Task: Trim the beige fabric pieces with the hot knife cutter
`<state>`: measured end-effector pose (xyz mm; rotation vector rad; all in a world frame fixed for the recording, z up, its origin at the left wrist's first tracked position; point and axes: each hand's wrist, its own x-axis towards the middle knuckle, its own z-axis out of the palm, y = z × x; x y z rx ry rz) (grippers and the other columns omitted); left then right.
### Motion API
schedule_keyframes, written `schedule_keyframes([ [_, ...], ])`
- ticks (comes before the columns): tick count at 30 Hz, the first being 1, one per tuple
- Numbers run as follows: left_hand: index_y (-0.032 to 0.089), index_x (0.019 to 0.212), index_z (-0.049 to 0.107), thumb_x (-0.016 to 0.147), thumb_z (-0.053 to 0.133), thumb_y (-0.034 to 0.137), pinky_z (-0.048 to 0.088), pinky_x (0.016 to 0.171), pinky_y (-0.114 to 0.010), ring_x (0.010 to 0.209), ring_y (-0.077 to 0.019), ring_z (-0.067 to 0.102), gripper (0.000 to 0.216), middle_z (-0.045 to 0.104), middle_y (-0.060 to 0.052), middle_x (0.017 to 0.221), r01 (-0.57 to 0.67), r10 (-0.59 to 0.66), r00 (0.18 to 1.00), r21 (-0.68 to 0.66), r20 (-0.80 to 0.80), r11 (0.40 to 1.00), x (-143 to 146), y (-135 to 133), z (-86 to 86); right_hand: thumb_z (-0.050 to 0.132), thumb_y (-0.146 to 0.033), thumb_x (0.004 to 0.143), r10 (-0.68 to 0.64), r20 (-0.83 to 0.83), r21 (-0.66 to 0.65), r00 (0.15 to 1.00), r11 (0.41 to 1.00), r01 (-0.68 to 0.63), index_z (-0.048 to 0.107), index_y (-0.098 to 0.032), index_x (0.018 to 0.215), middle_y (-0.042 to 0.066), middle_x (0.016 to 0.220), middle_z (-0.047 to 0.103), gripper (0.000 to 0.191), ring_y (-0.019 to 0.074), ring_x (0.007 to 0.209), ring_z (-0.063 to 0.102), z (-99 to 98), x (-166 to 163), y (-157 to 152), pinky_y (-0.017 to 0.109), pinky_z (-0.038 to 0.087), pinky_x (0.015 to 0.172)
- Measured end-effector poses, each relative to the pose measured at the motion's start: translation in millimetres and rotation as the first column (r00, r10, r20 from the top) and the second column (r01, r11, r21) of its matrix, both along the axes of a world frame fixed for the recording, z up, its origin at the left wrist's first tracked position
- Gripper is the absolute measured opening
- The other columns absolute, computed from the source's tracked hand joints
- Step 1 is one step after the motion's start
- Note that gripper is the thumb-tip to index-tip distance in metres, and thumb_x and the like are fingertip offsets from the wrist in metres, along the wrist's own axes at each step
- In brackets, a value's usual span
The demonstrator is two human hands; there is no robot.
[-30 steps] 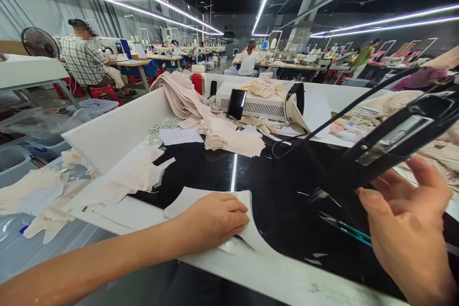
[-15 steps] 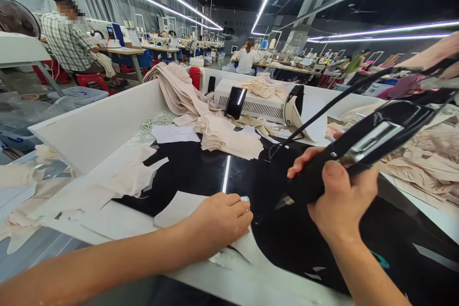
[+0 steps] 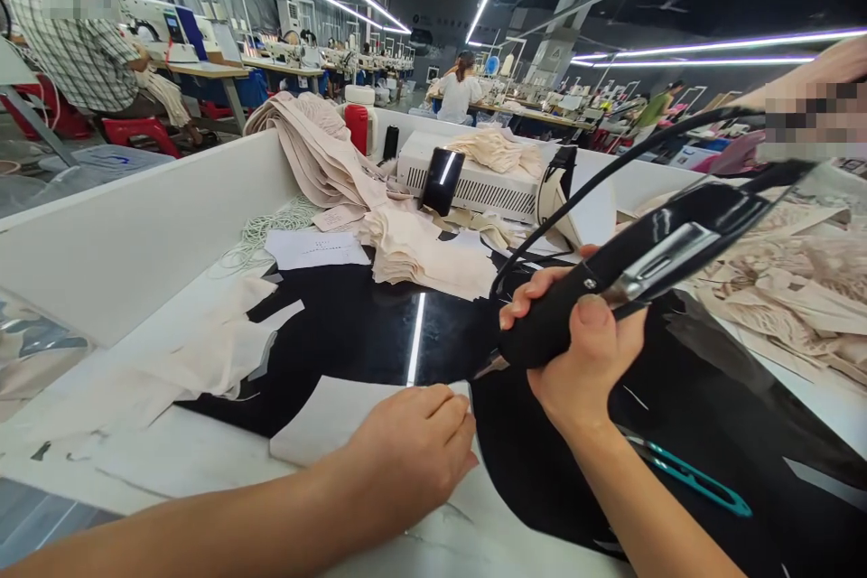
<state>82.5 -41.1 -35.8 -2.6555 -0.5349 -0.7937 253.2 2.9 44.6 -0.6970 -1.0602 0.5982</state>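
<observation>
My right hand (image 3: 582, 352) is wrapped round a black corded hand tool (image 3: 637, 275), whose metal tip (image 3: 489, 367) points down at the upper right corner of a pale fabric piece (image 3: 325, 411). My left hand (image 3: 413, 447) lies palm down on that piece, fingers together, pressing it onto the glossy black worktop (image 3: 352, 325). The tool's black cable (image 3: 610, 172) arcs up and away to the right.
A stack of cream cut pieces (image 3: 426, 257), a white machine box (image 3: 474, 185), a phone (image 3: 433, 181) and papers (image 3: 312, 248) sit further back. Teal snips (image 3: 691, 474) lie at the right. A white side wall (image 3: 135, 226) bounds the left. Other people sew at distant tables.
My right hand went from open beside the tool to gripping it, then brought its tip leftward and down to the fabric corner. My left hand stayed on the piece.
</observation>
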Motion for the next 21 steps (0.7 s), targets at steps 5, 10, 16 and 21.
schedule_keyframes([
  [5, 0.011, 0.103, 0.077, 0.114, 0.053, 0.016, 0.064, 0.080, -0.032, 0.094, -0.0205, 0.076, 0.027, 0.082, -0.010, 0.106, -0.016, 0.017, 0.999, -0.045, 0.034, 0.999, -2, 0, -0.8, 0.089, -0.053, 0.085, 0.039, -0.028, 0.004, 0.999, 0.999, -0.038, 0.061, -0.030, 0.109, -0.007, 0.080, 0.066, 0.043, 0.0148, 0.058, 0.064, -1.1, -2, 0, 0.028, 0.055, 0.051],
  [10, 0.010, 0.109, 0.078, 0.117, 0.052, 0.022, 0.064, 0.084, -0.032, 0.097, -0.0201, 0.077, 0.030, 0.083, -0.010, 0.107, -0.006, 0.007, 0.999, -0.033, 0.046, 0.999, -5, 0, -0.3, 0.088, -0.051, 0.088, 0.091, -0.061, 0.037, 0.994, 0.995, -0.089, 0.059, -0.030, 0.108, -0.007, 0.081, 0.068, 0.041, 0.0142, 0.059, 0.065, -3.7, -4, 3, 0.027, 0.056, 0.051],
  [16, 0.009, 0.108, 0.079, 0.119, 0.049, 0.018, 0.062, 0.095, -0.029, 0.100, -0.0167, 0.077, 0.034, 0.083, -0.007, 0.106, -0.010, 0.008, 0.997, 0.026, 0.082, 1.000, -5, 0, 7.5, 0.090, -0.056, 0.084, 0.071, -0.077, 0.055, 0.995, 0.996, -0.066, 0.060, -0.030, 0.107, -0.006, 0.078, 0.065, 0.046, 0.0149, 0.056, 0.061, -6.3, -3, 6, 0.026, 0.055, 0.045],
  [21, 0.009, 0.104, 0.080, 0.119, 0.045, 0.015, 0.064, 0.092, -0.029, 0.094, -0.0167, 0.078, 0.038, 0.084, -0.005, 0.101, -0.016, 0.013, 0.994, 0.032, 0.106, 0.999, -4, 0, 9.8, 0.089, -0.054, 0.086, 0.063, -0.047, 0.076, 0.997, 0.995, -0.060, 0.057, -0.029, 0.103, -0.005, 0.079, 0.065, 0.043, 0.0143, 0.057, 0.062, -7.2, 0, 7, 0.026, 0.056, 0.046],
])
